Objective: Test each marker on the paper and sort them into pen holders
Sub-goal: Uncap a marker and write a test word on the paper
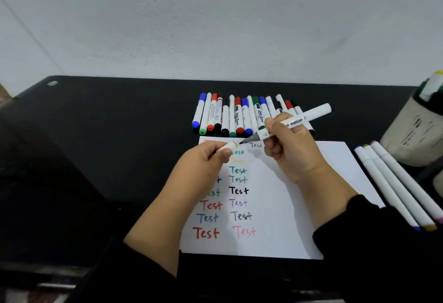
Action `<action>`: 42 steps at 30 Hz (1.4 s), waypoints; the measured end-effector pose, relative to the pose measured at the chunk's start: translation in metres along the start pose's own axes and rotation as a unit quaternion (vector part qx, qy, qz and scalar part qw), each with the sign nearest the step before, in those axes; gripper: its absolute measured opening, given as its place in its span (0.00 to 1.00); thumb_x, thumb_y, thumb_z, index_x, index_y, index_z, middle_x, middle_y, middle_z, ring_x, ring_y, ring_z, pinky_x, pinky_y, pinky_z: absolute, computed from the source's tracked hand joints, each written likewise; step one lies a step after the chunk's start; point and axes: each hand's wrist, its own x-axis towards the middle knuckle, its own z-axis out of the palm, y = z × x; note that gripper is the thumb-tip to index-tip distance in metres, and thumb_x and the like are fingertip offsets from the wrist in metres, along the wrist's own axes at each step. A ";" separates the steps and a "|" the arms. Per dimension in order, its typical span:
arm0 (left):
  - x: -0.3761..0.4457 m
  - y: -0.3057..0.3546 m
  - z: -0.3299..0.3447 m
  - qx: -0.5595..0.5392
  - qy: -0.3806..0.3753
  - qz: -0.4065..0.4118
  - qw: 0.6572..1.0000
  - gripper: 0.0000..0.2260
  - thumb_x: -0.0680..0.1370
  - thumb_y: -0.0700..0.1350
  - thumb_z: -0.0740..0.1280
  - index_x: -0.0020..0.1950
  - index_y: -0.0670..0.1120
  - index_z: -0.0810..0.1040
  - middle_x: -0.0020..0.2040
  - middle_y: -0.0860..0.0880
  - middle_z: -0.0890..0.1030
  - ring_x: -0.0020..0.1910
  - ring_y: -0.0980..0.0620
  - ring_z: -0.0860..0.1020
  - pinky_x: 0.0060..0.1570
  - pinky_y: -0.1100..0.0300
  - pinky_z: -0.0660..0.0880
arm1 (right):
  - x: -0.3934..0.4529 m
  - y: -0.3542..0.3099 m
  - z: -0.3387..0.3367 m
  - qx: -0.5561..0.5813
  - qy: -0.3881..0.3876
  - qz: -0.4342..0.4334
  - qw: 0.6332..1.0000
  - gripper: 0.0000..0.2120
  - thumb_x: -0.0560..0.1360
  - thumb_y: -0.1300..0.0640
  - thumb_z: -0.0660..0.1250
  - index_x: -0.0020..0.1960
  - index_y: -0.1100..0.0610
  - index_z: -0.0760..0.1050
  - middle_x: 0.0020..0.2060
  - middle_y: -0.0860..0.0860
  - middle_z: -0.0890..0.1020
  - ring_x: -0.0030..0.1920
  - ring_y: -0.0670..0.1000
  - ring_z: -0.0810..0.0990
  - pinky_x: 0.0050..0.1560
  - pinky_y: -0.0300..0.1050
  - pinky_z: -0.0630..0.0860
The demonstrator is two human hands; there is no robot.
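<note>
While both hands work above it, black desk point(100, 149) carries all items listed. White paper point(282, 206), centre: two columns of the word "Test" in red, blue, green, black, purple, pink, yellow; a further grey "Test" at the top. Pale mesh pen holder point(412, 134), right edge, holding markers. Row of whiteboard markers point(239, 115), just beyond the paper's far edge, lying side by side, caps red, blue, green, black. Three long white markers point(395, 187), parallel, right of the paper. Right hand point(287, 149): grasping an uncapped grey-tipped marker point(294, 121), tip just above the paper's top. Left hand point(203, 161): pinching a small white cap point(226, 146), close to the tip.
</note>
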 end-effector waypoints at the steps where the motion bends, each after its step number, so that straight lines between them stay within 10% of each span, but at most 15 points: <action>1: 0.000 0.000 0.000 0.002 -0.001 0.002 1.000 0.09 0.80 0.55 0.58 0.41 0.59 0.72 0.42 0.55 0.76 0.39 0.59 0.73 0.33 0.64 0.66 | -0.001 0.000 0.001 -0.003 -0.009 0.000 1.000 0.16 0.78 0.63 0.63 0.32 0.54 0.71 0.22 0.50 0.72 0.24 0.45 0.66 0.28 0.37 0.63; 22: -0.006 0.011 0.003 -0.042 -0.001 0.017 0.999 0.08 0.79 0.51 0.62 0.41 0.60 0.73 0.41 0.58 0.78 0.40 0.60 0.73 0.35 0.65 0.66 | -0.004 0.000 0.000 -0.030 -0.151 0.049 0.987 0.12 0.66 0.62 0.73 0.29 0.51 0.74 0.23 0.52 0.75 0.25 0.47 0.70 0.25 0.35 0.65; 32: -0.010 0.014 0.002 -0.062 0.052 -0.018 0.997 0.11 0.79 0.52 0.61 0.37 0.59 0.72 0.47 0.51 0.82 0.39 0.58 0.74 0.38 0.62 0.70 | -0.011 -0.020 0.014 -0.192 -0.036 0.145 0.970 0.14 0.73 0.47 0.69 0.44 0.59 0.76 0.29 0.52 0.77 0.26 0.46 0.68 0.28 0.36 0.67; 38: -0.016 0.010 -0.006 -0.072 0.066 -0.025 0.995 0.11 0.78 0.55 0.63 0.40 0.53 0.79 0.46 0.48 0.83 0.42 0.51 0.78 0.39 0.59 0.72 | -0.036 -0.032 0.005 -0.430 0.071 0.000 0.900 0.08 0.76 0.50 0.67 0.47 0.50 0.68 0.36 0.49 0.76 0.34 0.47 0.71 0.33 0.39 0.67; 42: -0.023 0.018 -0.007 -0.040 0.019 -0.008 0.999 0.09 0.77 0.56 0.63 0.40 0.57 0.77 0.43 0.53 0.81 0.44 0.54 0.78 0.38 0.61 0.72 | -0.055 -0.023 0.007 -0.627 -0.006 -0.164 0.761 0.20 0.78 0.56 0.65 0.68 0.45 0.69 0.41 0.42 0.70 0.45 0.46 0.71 0.43 0.37 0.64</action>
